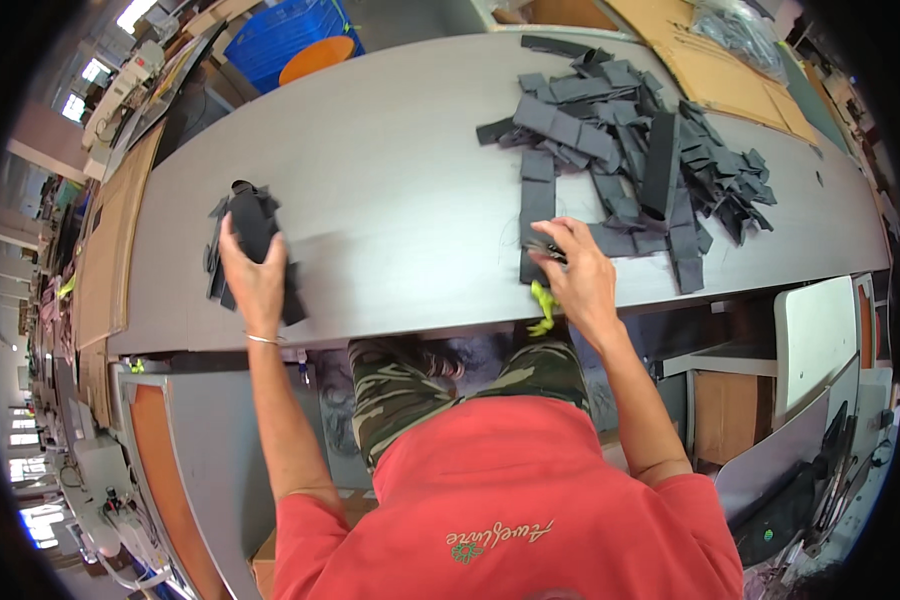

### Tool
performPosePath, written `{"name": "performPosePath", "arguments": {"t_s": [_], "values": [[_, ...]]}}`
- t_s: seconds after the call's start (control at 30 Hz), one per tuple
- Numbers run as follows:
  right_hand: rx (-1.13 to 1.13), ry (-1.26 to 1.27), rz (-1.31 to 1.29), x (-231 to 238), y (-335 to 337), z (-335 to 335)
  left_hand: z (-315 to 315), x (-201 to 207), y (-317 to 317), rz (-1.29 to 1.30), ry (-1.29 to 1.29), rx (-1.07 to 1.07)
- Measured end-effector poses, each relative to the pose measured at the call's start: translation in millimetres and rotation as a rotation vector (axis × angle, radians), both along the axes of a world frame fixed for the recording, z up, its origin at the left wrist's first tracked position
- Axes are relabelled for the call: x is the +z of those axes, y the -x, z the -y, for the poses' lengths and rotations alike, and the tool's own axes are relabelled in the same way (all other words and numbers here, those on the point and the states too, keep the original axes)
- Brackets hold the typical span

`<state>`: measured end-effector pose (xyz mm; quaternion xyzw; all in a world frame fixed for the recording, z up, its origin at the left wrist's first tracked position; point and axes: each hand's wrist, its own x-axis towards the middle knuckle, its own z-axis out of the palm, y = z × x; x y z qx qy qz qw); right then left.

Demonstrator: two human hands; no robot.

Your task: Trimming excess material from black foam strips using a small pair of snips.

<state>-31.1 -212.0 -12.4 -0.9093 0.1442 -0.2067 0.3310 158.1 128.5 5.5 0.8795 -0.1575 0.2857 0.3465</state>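
Stands at the near edge of a grey table point(390, 220), in red shirt point(530, 480) and camouflage trousers point(405, 390). Below tabletop level at right: brown box point(725, 415) and white panel point(818, 345); at left, orange panel point(160, 470). Along the left end of the table: cardboard point(118, 245). At the far right: second cardboard sheet point(725, 75) bearing a clear plastic bag point(740, 38). Past the far edge: blue crate point(275, 45) with orange round object point(317, 58) in front. Further off at left: pale machine point(120, 95) and lit windows.

With left hand point(255, 280), curved partly open, holds black strip point(253, 225) between thumb and fingers, over small stack point(292, 295) of dark pieces. With right hand point(582, 275), thumb and fingers closed, grips small dark tool point(550, 251), exact kind not discernible; just below, yellow-green tie point(542, 305). Just beyond the right fingers: loose dark strip point(538, 185). Further out, well apart from the left hand: large tangled heap point(610, 130) of dark strips, some flat, some folded.
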Motion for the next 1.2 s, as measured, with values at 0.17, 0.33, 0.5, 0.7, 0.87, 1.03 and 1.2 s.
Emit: {"name": "performPosePath", "arguments": {"t_s": [0.17, 0.33, 0.5, 0.7, 0.87, 1.03, 1.2], "values": [[0.158, 0.21, -0.115, -34.8, -4.7, -24.2, -69.2, -37.4, -66.4, -0.316, -0.552, 0.481], [0.269, 0.169, -0.08, -42.0, 0.0, -55.9, 25.4, -22.5, -34.0, 0.052, -0.515, 0.309], [0.298, 0.139, -0.115, -36.2, -9.7, -65.3, 127.7, -52.8, 30.2, -0.528, 0.1, -0.352], [0.394, 0.113, -0.021, -45.5, -1.8, -55.4, 171.0, -44.7, 71.7, -0.394, -0.374, -0.188], [0.363, 0.141, -0.032, -38.7, 1.5, -56.1, 147.7, -54.1, 50.3, -0.414, -0.251, -0.315], [0.376, 0.132, -0.008, -39.8, 1.8, -54.9, 77.7, -65.6, 3.8, -0.07, -0.478, 0.016], [0.388, 0.116, 0.016, -43.7, -0.8, -58.3, 4.5, -77.1, -5.0, -0.146, -0.385, 0.03]]}}
